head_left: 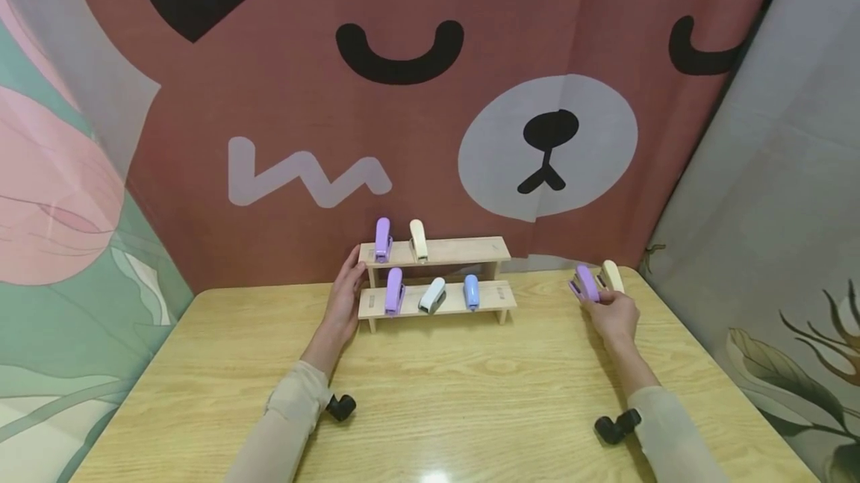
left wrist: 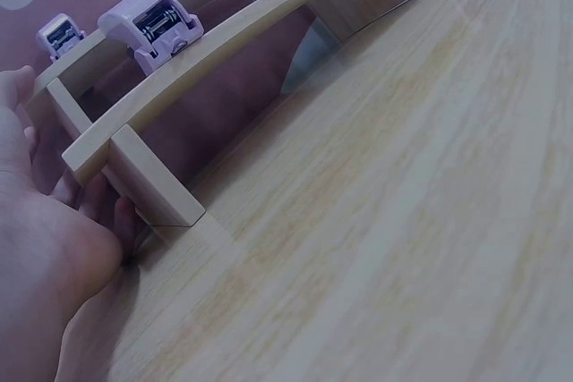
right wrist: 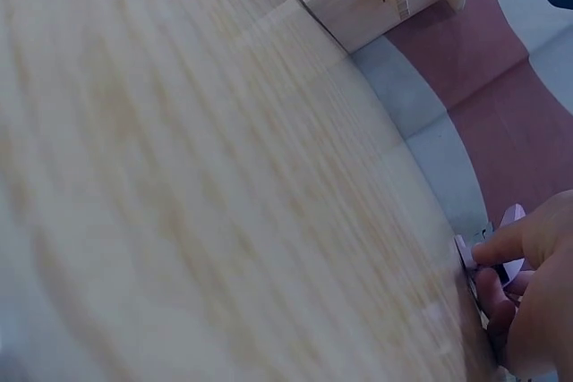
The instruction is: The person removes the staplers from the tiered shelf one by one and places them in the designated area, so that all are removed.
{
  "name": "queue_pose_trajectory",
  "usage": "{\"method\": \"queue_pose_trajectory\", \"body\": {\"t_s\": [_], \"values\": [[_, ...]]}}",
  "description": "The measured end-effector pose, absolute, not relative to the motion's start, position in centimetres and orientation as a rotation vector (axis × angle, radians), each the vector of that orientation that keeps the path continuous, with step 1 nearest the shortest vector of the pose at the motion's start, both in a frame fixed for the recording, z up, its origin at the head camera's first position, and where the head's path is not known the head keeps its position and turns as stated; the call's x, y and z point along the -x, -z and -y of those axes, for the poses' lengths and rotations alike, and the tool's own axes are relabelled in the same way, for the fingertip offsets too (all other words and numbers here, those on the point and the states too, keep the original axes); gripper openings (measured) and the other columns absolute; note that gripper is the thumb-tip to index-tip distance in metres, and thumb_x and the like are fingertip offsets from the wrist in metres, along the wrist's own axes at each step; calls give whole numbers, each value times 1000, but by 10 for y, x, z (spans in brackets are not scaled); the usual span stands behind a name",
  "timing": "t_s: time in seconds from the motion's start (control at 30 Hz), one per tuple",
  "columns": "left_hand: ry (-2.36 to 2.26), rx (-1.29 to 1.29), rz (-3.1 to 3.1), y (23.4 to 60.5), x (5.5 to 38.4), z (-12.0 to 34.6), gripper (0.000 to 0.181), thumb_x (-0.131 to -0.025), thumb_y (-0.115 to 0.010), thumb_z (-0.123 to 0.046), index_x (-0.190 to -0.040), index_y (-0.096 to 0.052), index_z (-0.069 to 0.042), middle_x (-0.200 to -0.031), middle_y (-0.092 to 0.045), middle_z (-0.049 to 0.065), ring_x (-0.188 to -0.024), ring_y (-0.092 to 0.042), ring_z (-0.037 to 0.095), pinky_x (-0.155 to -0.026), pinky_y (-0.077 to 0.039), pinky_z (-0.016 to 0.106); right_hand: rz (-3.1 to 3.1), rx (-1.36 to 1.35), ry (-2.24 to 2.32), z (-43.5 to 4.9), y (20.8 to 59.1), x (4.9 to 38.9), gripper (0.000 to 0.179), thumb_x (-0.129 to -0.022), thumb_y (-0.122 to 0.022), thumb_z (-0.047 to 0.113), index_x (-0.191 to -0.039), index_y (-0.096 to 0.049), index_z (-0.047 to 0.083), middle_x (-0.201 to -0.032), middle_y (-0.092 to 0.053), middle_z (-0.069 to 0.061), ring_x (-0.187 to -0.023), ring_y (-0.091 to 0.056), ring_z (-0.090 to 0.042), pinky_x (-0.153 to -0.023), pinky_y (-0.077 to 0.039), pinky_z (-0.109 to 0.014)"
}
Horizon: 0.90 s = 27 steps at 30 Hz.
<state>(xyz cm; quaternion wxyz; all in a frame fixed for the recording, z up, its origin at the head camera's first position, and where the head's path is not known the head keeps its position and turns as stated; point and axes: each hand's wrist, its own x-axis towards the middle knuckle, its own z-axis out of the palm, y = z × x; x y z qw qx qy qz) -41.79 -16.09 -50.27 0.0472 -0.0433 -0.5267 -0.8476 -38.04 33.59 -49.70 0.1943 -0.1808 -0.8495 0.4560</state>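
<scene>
Purple stapler [head_left: 587, 283] sat pinched in my R hand [head_left: 614, 316] nr cream stapler [head_left: 612, 275], L hand [head_left: 344, 298] gripping wooden rack [head_left: 463, 250].

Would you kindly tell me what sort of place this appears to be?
Probably a curtained-off indoor work spot: a table, a cartoon curtain behind it, and a shelf holding staplers.

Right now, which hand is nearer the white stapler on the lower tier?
Left. The left hand is left of the white stapler, touching the shelf; the right hand is farther, to the stapler's right.
</scene>
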Motion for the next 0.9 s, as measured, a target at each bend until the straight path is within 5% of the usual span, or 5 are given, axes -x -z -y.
{"method": "queue_pose_trajectory", "body": {"t_s": [0.5,0.77,0.9], "values": [[2584,138,1595,502,416,161,58,-105,-59,-31,-159,-38,-26,-162,-32,0,-148,-23,25,-121,-12,43,2376,509,-1275,-336,498,381,45,-83,-83,13,-117,-67,-12,-115,-66,-32,-108,-59,-44,-96,-44,-51],[2592,120,1612,503,415,160,60,-104,-61,-34,-159,-39,-28,-161,-33,-1,-147,-24,25,-120,-14,43,2339,565,-1341,-338,494,380,46,-83,-84,17,-118,-68,-8,-107,-69,-23,-86,-64,-24,-65,-48,-21],[2586,118,1602,502,416,159,59,-104,-62,-33,-158,-40,-28,-161,-35,-2,-146,-26,24,-120,-14,42,2293,571,-1440,-337,487,381,45,-86,-79,15,-121,-64,-8,-101,-66,-18,-67,-63,-10,-56,-52,-19]]}}
